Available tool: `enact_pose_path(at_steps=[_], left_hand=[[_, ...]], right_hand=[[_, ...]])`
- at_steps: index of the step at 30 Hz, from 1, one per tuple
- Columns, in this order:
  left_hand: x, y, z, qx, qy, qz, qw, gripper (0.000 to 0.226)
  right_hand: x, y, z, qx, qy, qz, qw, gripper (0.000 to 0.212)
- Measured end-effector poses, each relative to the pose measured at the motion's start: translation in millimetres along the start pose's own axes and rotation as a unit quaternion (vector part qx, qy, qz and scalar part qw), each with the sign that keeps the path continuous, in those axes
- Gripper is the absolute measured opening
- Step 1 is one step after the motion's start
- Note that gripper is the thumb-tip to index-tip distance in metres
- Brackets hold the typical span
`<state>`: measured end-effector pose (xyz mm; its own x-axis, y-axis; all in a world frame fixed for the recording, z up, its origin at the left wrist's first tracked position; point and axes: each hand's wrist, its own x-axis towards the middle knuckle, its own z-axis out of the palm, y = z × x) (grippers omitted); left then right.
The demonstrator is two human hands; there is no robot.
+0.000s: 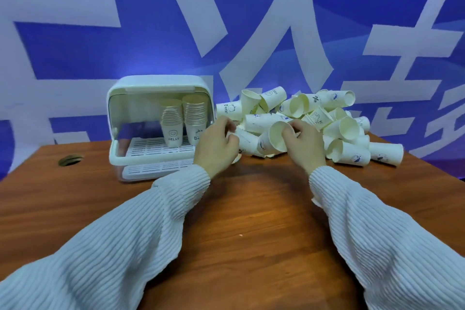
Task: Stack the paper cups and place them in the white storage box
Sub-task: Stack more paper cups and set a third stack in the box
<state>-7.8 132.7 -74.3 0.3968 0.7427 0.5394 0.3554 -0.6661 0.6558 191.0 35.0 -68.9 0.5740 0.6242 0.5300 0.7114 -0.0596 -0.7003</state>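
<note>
A heap of loose white paper cups (309, 118) lies on its sides at the back right of the wooden table. The white storage box (120, 113) stands open at the back left, with two tall cup stacks (185, 121) upright on its slotted tray. My left hand (216, 146) curls its fingers round a cup (247, 139) lying at the heap's near left edge. My right hand (303, 142) pinches the rim of another cup (273, 139) whose mouth faces me. Both hands are close together in front of the heap.
The brown wooden table (239, 221) stretches toward me between my ribbed sleeves. A round cable hole (70, 159) sits near the table's left edge. A blue banner with large white characters (226, 33) fills the wall behind.
</note>
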Motion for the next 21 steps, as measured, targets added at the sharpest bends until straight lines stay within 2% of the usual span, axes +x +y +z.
enact_pose_path(at_steps=[8, 12, 18, 21], left_hand=[[-11, -38, -75, 0.016, 0.126, -0.006, 0.992, 0.029], [-4, -56, -95, 0.045, 0.15, -0.003, 0.988, 0.038], [27, -78, -103, 0.131, 0.087, -0.013, 0.987, 0.016], [36, -82, -93, 0.146, 0.046, -0.021, 0.988, 0.014]], right_hand=[[-11, -48, 51, 0.07, -0.005, 0.042, 0.997, 0.025], [-9, -63, 66, 0.103, 0.002, 0.056, 0.993, 0.028], [-4, -89, 77, 0.126, -0.008, 0.04, 0.991, 0.036], [-5, -89, 82, 0.123, -0.016, 0.033, 0.992, 0.041]])
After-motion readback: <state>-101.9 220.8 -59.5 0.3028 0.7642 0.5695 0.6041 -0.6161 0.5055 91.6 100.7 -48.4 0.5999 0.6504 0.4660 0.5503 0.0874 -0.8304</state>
